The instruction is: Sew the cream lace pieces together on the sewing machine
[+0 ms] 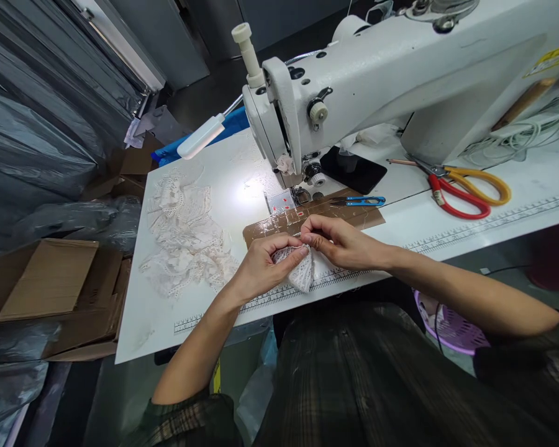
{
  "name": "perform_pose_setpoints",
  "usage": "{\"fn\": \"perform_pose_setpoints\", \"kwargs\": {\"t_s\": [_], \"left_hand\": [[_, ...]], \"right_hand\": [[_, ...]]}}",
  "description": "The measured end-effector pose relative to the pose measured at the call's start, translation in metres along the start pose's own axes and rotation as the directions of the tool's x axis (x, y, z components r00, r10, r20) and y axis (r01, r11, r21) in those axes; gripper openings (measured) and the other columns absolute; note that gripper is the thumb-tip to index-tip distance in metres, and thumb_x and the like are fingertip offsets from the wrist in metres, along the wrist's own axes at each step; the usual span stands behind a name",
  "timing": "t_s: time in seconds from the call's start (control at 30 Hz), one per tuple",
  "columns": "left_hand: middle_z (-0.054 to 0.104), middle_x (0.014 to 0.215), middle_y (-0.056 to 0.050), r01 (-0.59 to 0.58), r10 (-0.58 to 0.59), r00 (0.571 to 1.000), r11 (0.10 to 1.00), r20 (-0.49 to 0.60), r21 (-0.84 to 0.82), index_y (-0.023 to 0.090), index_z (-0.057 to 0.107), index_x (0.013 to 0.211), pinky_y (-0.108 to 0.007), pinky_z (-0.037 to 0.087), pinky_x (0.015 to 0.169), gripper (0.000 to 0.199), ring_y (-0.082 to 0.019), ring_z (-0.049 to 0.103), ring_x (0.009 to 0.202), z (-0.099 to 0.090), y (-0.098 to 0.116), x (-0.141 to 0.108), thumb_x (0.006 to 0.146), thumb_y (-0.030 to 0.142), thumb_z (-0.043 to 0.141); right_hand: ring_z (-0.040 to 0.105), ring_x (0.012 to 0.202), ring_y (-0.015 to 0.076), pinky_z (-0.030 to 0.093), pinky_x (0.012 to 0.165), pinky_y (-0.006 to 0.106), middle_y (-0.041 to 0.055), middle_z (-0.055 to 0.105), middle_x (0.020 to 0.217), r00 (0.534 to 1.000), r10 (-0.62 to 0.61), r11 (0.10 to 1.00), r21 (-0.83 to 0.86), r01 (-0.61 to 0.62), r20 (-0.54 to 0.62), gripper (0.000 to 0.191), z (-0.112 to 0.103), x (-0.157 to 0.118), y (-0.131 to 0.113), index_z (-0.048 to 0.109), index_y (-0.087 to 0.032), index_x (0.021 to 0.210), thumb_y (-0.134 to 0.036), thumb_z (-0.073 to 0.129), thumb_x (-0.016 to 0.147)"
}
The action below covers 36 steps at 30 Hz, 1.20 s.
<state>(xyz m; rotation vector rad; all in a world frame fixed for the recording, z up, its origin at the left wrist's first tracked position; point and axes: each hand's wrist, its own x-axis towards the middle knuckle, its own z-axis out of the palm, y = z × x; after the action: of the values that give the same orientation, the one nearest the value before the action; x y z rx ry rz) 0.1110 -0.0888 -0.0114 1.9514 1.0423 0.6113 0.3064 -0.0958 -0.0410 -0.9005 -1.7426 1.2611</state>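
A small piece of white lace point(302, 273) hangs between my two hands, just above the front edge of the table. My left hand point(266, 264) is closed on it, thumb over the top. The fingers of my right hand point(338, 242) pinch at the lace's upper edge, their tips close to the left hand's. Behind the hands lies a brown taped strip point(363, 216) in front of the sewing machine point(302, 112). The presser foot and needle plate point(279, 202) are a short way beyond my fingertips.
White lace pieces point(186, 230) lie heaped on the left of the table point(140, 335). Blue thread snips point(361, 201), a black phone point(354, 169) and red-and-yellow scissors point(466, 192) lie to the right. Cardboard boxes point(51, 279) stand left; a purple basket point(451, 329) sits below.
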Motion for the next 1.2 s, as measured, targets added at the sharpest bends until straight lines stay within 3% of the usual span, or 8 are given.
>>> {"fn": "perform_pose_setpoints", "kwargs": {"t_s": [0.23,0.37,0.6,0.67,0.77,0.87,0.97,1.2], "left_hand": [[0.073,0.084,-0.006,-0.018,0.022,0.998,0.998,0.051,-0.066,0.018,0.075,0.089,-0.029,0.053,0.072,0.018,-0.018,0.066,0.077,0.0,0.0,-0.004,0.086,0.033,0.067],[0.074,0.081,-0.004,-0.035,0.022,0.992,0.994,-0.123,-0.106,0.021,0.075,0.085,-0.026,0.053,0.064,0.012,-0.015,0.066,0.071,-0.022,0.003,-0.006,0.084,0.032,0.072],[0.074,0.086,-0.001,-0.164,0.243,0.68,0.97,-0.692,0.179,0.023,0.072,0.088,-0.026,0.055,0.07,0.013,-0.014,0.067,0.078,-0.056,-0.016,0.035,0.082,0.034,0.075],[0.074,0.085,-0.001,-0.191,0.321,0.724,0.944,-0.611,0.27,0.023,0.072,0.089,-0.026,0.054,0.063,0.008,-0.013,0.067,0.074,-0.047,-0.023,0.043,0.086,0.031,0.07],[0.075,0.083,-0.002,-0.346,0.423,0.895,0.858,-0.141,0.379,0.023,0.072,0.086,-0.029,0.055,0.062,0.014,-0.014,0.069,0.073,-0.024,-0.034,0.041,0.092,0.026,0.061],[0.076,0.099,-0.005,-0.549,0.483,0.836,0.753,0.26,0.363,0.021,0.072,0.095,-0.035,0.058,0.075,0.014,-0.018,0.071,0.087,-0.011,-0.041,0.029,0.09,0.032,0.065],[0.073,0.109,-0.009,-0.573,0.52,0.819,0.716,0.243,0.399,0.017,0.069,0.104,-0.036,0.057,0.082,0.025,-0.02,0.07,0.096,-0.017,-0.044,0.021,0.088,0.036,0.068],[0.067,0.117,-0.015,-0.278,0.323,0.944,0.657,0.072,0.701,0.011,0.063,0.118,-0.041,0.053,0.081,0.032,-0.025,0.064,0.097,-0.028,-0.057,0.033,0.098,0.033,0.052]], "right_hand": [[0.044,0.069,0.0166,0.031,0.061,0.031,0.0033,0.051,0.079,0.913,-0.37,0.854,-0.448,0.263,-0.17,0.009,0.01,-0.006,-0.019,0.04,-0.022,0.082,-0.015,0.045,0.085],[0.042,0.066,0.0171,0.027,0.06,0.032,0.0041,0.052,0.079,0.941,-0.266,0.797,-0.597,0.092,-0.21,0.008,-0.018,-0.005,-0.015,0.042,-0.022,0.081,-0.021,0.044,0.089],[0.047,0.067,0.017,0.032,0.065,0.031,0.0033,0.052,0.073,0.996,0.02,0.823,-0.565,-0.068,-0.091,0.03,-0.048,-0.006,0.013,0.05,-0.02,0.074,-0.04,0.044,0.097],[0.05,0.07,0.0176,0.035,0.066,0.031,0.0059,0.057,0.082,0.997,0.012,0.784,-0.618,-0.06,-0.082,0.021,-0.047,-0.007,0.019,0.056,-0.019,0.081,-0.034,0.051,0.094],[0.056,0.08,0.0211,0.042,0.071,0.034,0.0113,0.06,0.094,0.998,-0.027,0.745,-0.667,-0.016,-0.054,0.017,-0.046,-0.014,0.024,0.06,-0.016,0.09,-0.03,0.05,0.093],[0.059,0.095,0.026,0.047,0.081,0.038,0.0162,0.062,0.104,0.993,-0.114,0.689,-0.719,0.09,0.015,0.021,-0.048,-0.024,0.026,0.063,-0.014,0.094,-0.027,0.047,0.095],[0.06,0.104,0.0275,0.048,0.09,0.043,0.0167,0.064,0.113,0.974,-0.219,0.622,-0.76,0.188,0.062,0.023,-0.048,-0.03,0.029,0.066,-0.014,0.1,-0.026,0.046,0.097],[0.045,0.134,0.0367,0.042,0.104,0.058,0.026,0.054,0.137,0.959,-0.235,0.586,-0.765,0.268,0.157,0.047,-0.012,-0.056,0.031,0.055,-0.001,0.131,-0.032,0.05,0.096]]}}
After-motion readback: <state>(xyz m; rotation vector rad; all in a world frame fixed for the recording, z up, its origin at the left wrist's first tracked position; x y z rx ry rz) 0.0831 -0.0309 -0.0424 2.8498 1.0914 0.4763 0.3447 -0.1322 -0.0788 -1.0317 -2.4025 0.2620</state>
